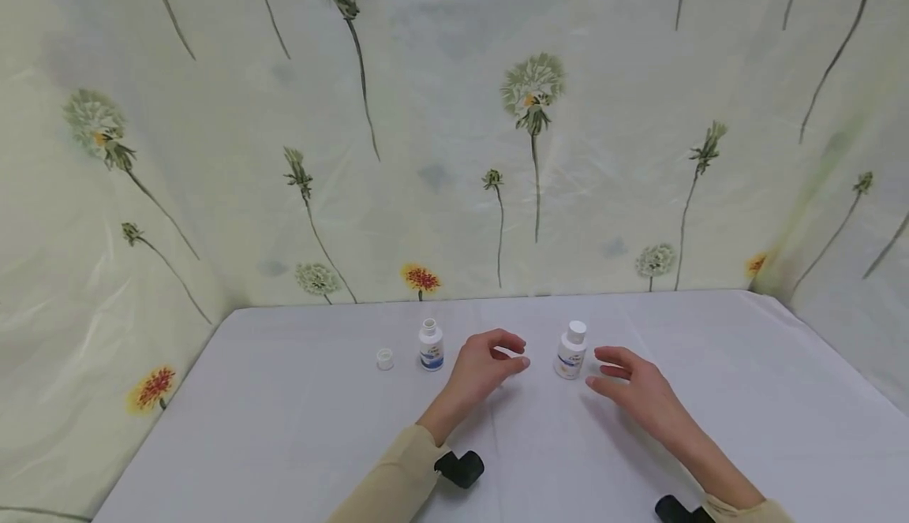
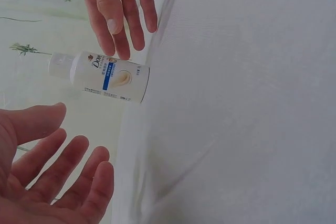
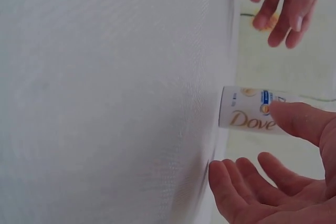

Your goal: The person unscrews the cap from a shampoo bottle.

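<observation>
A white Dove bottle [image 1: 570, 352] with its cap on stands upright on the table between my two hands. My left hand [image 1: 485, 364] is to its left, fingers loosely bent and apart from it. On the other side, my right hand [image 1: 634, 387] has its fingertips close to the bottle and holds nothing. The left wrist view shows the same bottle [image 2: 110, 77] with its label facing that hand. In the right wrist view, the right thumb overlaps part of the bottle [image 3: 249, 109]. Left of my left hand stands a second white bottle [image 1: 431, 347] with a blue-banded label and an uncovered neck.
A small white cap [image 1: 385, 359] lies on the table left of the uncapped bottle. A white cloth covers the table [image 1: 284, 428]. Behind it hangs a curtain [image 1: 440, 128] printed with dandelions. A black wrist camera [image 1: 460, 469] sits at the left cuff.
</observation>
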`<state>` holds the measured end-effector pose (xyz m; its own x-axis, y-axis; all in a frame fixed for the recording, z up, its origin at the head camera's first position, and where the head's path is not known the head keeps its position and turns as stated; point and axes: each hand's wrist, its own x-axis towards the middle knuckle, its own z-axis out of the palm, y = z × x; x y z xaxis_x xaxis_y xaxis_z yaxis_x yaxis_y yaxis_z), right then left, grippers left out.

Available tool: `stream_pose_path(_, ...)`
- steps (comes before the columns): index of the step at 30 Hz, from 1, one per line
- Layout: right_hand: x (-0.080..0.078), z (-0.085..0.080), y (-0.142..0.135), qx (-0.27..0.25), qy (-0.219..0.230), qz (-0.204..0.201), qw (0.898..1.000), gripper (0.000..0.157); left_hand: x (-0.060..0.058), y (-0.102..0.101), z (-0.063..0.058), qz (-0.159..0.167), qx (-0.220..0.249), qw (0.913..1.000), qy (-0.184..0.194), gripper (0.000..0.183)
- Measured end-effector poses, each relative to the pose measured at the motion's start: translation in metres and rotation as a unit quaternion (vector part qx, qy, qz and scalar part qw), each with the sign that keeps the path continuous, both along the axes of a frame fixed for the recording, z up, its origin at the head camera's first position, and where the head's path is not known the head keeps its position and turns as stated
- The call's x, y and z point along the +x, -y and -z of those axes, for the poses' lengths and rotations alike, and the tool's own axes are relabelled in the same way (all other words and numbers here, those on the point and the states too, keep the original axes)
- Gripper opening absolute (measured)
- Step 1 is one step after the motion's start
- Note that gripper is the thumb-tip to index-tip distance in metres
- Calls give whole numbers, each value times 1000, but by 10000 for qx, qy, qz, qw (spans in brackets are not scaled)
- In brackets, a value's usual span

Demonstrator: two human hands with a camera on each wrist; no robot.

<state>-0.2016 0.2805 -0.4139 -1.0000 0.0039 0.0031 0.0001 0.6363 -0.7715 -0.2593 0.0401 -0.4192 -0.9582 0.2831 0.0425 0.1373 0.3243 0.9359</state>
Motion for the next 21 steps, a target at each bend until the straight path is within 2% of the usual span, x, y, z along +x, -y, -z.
stream_pose_path(7, -7, 5, 1, -276, -115, -75, 9995, 60, -6, -5, 0, 51, 63, 10000, -46, 24)
stream_pose_path(14, -10, 6, 3, -402, -2, -98, 9991, 63, -12, -11, 2, 64, 141, 9999, -53, 25)
stream_pose_path(21, -14, 5, 5, -429, 8, -136, 9990, 65, -14, -22, -4, 151, 169, 9995, -234, 26)
